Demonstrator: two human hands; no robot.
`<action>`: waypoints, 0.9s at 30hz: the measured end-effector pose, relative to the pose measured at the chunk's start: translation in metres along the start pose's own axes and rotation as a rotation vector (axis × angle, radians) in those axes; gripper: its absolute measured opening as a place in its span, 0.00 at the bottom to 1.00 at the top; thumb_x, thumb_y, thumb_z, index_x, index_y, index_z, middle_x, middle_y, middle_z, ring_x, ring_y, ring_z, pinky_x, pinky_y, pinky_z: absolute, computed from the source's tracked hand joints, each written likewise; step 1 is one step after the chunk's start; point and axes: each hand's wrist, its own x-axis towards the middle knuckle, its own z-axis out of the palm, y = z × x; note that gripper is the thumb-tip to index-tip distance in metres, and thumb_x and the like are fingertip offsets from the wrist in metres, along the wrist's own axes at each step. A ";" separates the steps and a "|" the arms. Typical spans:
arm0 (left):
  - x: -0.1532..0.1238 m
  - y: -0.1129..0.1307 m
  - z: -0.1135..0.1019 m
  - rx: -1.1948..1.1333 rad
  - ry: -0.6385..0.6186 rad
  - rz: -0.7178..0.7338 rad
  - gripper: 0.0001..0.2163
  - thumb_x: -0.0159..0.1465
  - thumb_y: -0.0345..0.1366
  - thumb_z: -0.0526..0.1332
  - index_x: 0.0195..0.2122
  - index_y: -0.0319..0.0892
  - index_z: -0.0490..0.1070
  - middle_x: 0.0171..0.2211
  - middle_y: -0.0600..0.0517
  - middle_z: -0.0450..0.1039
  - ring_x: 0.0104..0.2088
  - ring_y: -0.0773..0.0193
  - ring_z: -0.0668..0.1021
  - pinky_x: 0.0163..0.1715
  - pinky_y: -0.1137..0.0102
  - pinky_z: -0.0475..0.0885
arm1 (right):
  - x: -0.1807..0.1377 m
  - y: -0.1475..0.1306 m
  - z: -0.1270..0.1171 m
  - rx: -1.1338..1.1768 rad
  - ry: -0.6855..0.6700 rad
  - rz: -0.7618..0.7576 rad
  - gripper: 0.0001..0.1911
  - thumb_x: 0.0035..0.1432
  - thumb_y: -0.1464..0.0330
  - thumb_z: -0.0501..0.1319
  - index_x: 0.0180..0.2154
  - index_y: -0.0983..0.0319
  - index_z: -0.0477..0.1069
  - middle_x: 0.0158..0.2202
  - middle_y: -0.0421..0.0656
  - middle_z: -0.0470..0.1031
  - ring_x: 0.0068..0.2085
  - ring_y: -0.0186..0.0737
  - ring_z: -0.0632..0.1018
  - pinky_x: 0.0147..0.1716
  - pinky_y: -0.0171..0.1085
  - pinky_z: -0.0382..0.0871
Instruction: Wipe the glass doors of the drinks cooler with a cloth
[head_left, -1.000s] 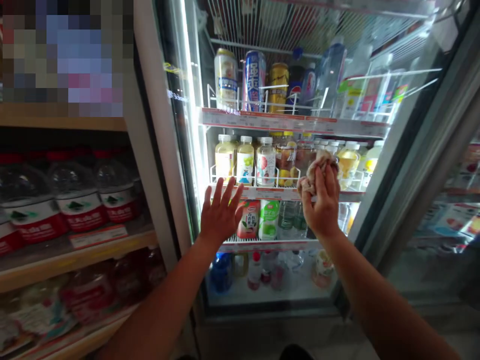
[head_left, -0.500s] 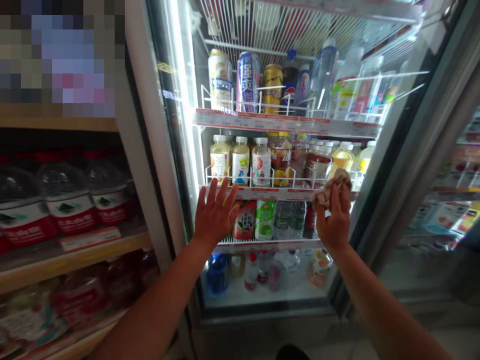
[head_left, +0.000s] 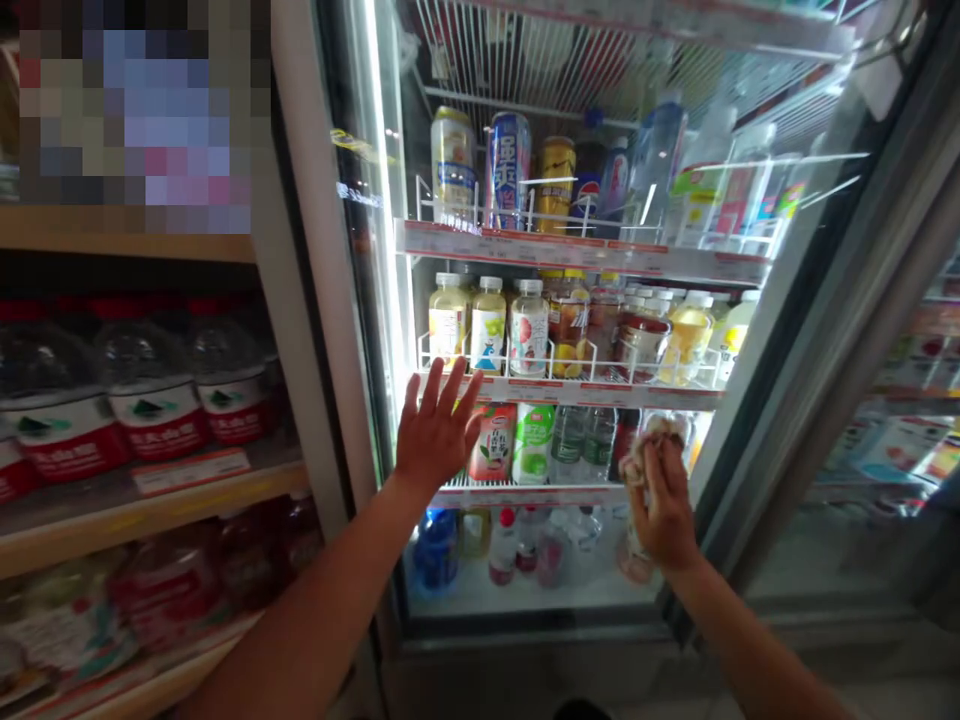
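In the head view, a tall drinks fridge with a glass door (head_left: 517, 625) stands in front of me, lit along its left side. My left hand (head_left: 436, 430) lies with fingers spread against the glass, in front of the lower left shelves. A crumpled, pale patterned cloth (head_left: 660, 435) is bunched under the fingers of my right hand (head_left: 667, 510), which presses it to the glass at the lower right. Behind the glass are tea bottles (head_left: 529, 325) on the middle shelf and a red carton (head_left: 491, 443) just right of my left hand.
On the left, wooden shelves (head_left: 277, 510) hold large water bottles (head_left: 154, 390) with red caps. Cans (head_left: 508, 165) and bottles fill the fridge's upper shelf. To the right runs a metal door frame (head_left: 817, 350), with another fridge (head_left: 900, 440) beyond it.
My right hand has slid down the glass with the cloth, from the middle shelf's edge to the shelf below. The left hand stays in place, and the view has shifted slightly.
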 end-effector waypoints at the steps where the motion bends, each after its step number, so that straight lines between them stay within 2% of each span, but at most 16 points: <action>1: 0.000 0.000 0.000 0.004 0.000 0.004 0.35 0.68 0.39 0.58 0.72 0.48 0.41 0.71 0.48 0.45 0.72 0.54 0.45 0.71 0.54 0.41 | -0.005 -0.004 0.001 0.015 -0.051 -0.048 0.38 0.64 0.70 0.59 0.70 0.53 0.47 0.71 0.51 0.51 0.70 0.59 0.56 0.61 0.63 0.65; 4: 0.001 0.000 -0.001 0.023 -0.005 0.004 0.35 0.68 0.39 0.58 0.72 0.48 0.41 0.71 0.48 0.45 0.72 0.54 0.45 0.71 0.54 0.42 | -0.008 -0.014 0.004 0.041 -0.159 -0.157 0.37 0.63 0.72 0.58 0.70 0.53 0.47 0.71 0.49 0.53 0.70 0.58 0.57 0.62 0.62 0.66; 10: 0.000 0.000 -0.001 0.019 -0.003 0.008 0.34 0.68 0.38 0.58 0.72 0.48 0.41 0.71 0.48 0.45 0.72 0.54 0.46 0.71 0.54 0.41 | 0.023 -0.033 0.010 0.067 -0.081 -0.172 0.37 0.63 0.74 0.58 0.70 0.58 0.48 0.71 0.52 0.52 0.70 0.59 0.56 0.63 0.64 0.64; 16: 0.000 -0.001 0.001 0.009 0.015 0.015 0.35 0.68 0.38 0.59 0.72 0.46 0.43 0.71 0.46 0.47 0.72 0.53 0.46 0.71 0.54 0.41 | 0.024 -0.064 0.018 0.097 -0.214 -0.379 0.35 0.65 0.75 0.56 0.70 0.58 0.50 0.65 0.47 0.66 0.69 0.47 0.61 0.67 0.53 0.61; 21: -0.001 -0.001 0.001 0.025 0.003 0.016 0.35 0.68 0.39 0.59 0.72 0.46 0.43 0.71 0.46 0.47 0.72 0.52 0.46 0.71 0.53 0.41 | 0.029 -0.078 0.022 0.108 -0.221 -0.324 0.36 0.65 0.75 0.55 0.70 0.58 0.47 0.68 0.47 0.61 0.70 0.49 0.57 0.68 0.55 0.57; 27: -0.001 0.000 -0.001 0.030 0.001 0.020 0.34 0.68 0.39 0.58 0.72 0.45 0.43 0.71 0.46 0.47 0.72 0.52 0.46 0.71 0.54 0.41 | 0.037 -0.102 0.024 0.205 -0.472 -0.557 0.36 0.62 0.79 0.50 0.70 0.60 0.47 0.67 0.43 0.62 0.70 0.41 0.57 0.69 0.48 0.54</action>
